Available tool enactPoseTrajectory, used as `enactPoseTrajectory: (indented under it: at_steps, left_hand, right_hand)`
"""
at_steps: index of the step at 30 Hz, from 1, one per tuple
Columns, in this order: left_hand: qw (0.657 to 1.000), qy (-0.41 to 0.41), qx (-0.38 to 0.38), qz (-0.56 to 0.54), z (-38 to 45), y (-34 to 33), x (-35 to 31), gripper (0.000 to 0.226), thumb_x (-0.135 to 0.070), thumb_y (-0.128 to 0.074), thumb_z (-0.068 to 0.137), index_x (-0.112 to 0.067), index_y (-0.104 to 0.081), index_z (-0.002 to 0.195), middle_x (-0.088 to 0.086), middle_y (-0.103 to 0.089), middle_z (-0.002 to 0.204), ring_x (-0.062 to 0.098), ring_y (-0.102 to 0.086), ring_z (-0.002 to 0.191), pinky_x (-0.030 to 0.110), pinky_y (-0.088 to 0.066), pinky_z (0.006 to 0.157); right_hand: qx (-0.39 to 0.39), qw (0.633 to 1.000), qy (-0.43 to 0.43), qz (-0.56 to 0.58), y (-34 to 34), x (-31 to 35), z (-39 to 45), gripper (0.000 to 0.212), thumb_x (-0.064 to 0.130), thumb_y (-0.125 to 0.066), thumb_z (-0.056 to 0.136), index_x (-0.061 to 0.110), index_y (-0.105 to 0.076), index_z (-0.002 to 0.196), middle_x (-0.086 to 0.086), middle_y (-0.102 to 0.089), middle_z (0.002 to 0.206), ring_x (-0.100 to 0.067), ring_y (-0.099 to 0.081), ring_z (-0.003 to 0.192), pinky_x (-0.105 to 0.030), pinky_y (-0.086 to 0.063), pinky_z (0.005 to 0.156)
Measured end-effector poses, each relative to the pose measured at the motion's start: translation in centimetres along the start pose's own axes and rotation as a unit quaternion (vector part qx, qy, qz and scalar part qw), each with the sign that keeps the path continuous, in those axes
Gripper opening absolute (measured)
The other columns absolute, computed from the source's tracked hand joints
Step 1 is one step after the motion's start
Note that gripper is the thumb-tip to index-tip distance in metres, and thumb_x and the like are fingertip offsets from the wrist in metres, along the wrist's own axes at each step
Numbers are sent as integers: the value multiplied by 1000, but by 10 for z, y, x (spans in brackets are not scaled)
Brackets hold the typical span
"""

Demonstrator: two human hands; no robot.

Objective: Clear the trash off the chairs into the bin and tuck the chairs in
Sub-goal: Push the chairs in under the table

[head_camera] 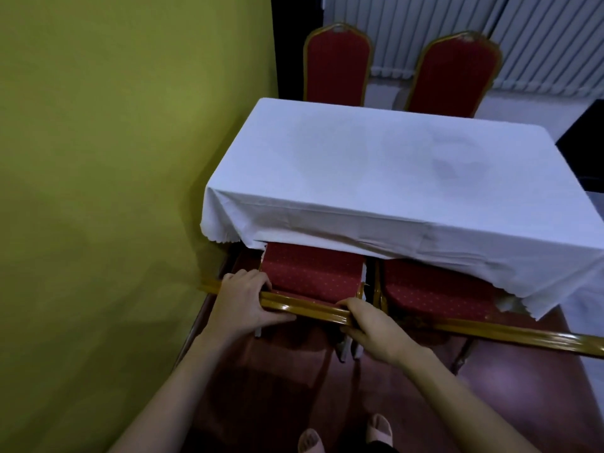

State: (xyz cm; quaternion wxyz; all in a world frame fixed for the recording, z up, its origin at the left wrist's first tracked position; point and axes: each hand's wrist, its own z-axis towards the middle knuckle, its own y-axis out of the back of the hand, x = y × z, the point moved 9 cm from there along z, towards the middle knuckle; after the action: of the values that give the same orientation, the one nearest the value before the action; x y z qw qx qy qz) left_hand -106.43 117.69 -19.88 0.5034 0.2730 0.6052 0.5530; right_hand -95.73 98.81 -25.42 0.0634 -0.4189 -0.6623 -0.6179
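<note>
A red padded chair with a gold frame stands at the near left side of the table, its seat partly under the white tablecloth. My left hand grips the left end of the chair's gold top rail. My right hand grips the same rail at its right end. A second red chair stands beside it on the right, its seat also reaching under the cloth. No trash shows on either seat, and no bin is in view.
Two more red chairs stand at the table's far side. A yellow-green wall runs close along the left. A dark object sits at the right edge. My feet are on dark red floor below.
</note>
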Motion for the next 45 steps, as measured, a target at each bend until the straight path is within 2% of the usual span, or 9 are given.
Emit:
enactPoseTrajectory:
  at_steps: [5, 9, 13, 19, 23, 28, 32, 38, 45]
  left_hand:
    - [1000, 11, -2, -6, -1, -2, 2, 75, -95, -42, 50, -27, -59, 77, -15, -55, 76, 9, -51, 73, 30, -36, 69]
    - [994, 2, 101, -34, 8, -9, 2, 75, -97, -32, 55, -37, -62, 87, -19, -57, 88, 4, -52, 87, 31, -36, 81]
    - [977, -16, 181, -112, 27, -16, -23, 63, -88, -30, 70, -35, -63, 85, -18, -62, 88, -3, -56, 87, 31, -43, 83]
    - [954, -145, 243, -96, 87, -54, -179, 37, -62, -42, 78, -32, -60, 90, -14, -61, 91, -1, -57, 87, 32, -50, 82]
    - [935, -233, 250, -97, 116, -76, -317, 17, -42, -54, 89, -28, -60, 96, -14, -59, 95, 5, -57, 93, 31, -48, 87]
    - [910, -315, 250, -102, 125, -102, -490, 27, -33, -55, 92, -19, -55, 116, -5, -60, 110, 11, -55, 107, 25, -44, 92]
    - [900, -360, 239, -62, 130, -132, -599, 35, -40, -52, 91, -22, -51, 121, -4, -60, 114, 13, -56, 107, 34, -47, 93]
    - [890, -373, 262, 14, 136, -187, -701, 37, -39, -49, 88, -19, -51, 120, 3, -60, 118, 23, -57, 109, 40, -49, 89]
    - [877, -359, 304, 99, 169, -253, -774, 41, -29, -49, 89, -10, -47, 125, 10, -53, 129, 28, -53, 117, 39, -46, 92]
  right_hand:
    - [-39, 999, -19, 10, 1, -4, -3, 35, 25, -59, 84, 28, -47, 117, 6, -59, 107, -13, -57, 95, -34, -48, 84]
    - [11, 1000, -12, 23, 13, -5, -8, 38, 40, -59, 86, 28, -48, 120, 7, -59, 108, -9, -58, 94, -28, -50, 81]
    - [-35, 999, -34, 2, 58, -32, -32, 40, 51, -55, 87, 30, -50, 120, 11, -59, 111, -7, -57, 97, -27, -49, 83]
    - [-174, 974, -139, -29, 170, -124, -111, 38, 44, -55, 89, 22, -53, 120, 3, -60, 121, -14, -56, 111, -32, -45, 95]
    - [-220, 948, -230, -26, 227, -205, -199, 36, 52, -51, 87, 26, -52, 113, 2, -65, 109, -16, -62, 101, -37, -50, 86]
    - [-249, 908, -336, -12, 268, -312, -317, 34, 41, -44, 94, 16, -50, 117, -6, -56, 115, -24, -58, 105, -39, -47, 89]
    - [-261, 887, -381, 2, 292, -381, -394, 36, 34, -43, 98, 11, -47, 125, -11, -51, 126, -26, -53, 114, -33, -40, 96]
    - [-247, 876, -415, -4, 316, -442, -466, 43, 42, -42, 96, 13, -44, 128, -9, -49, 132, -26, -53, 117, -40, -43, 99]
    - [-236, 882, -408, -5, 347, -503, -465, 45, 41, -38, 98, 14, -40, 134, -8, -44, 138, -25, -51, 121, -38, -43, 99]
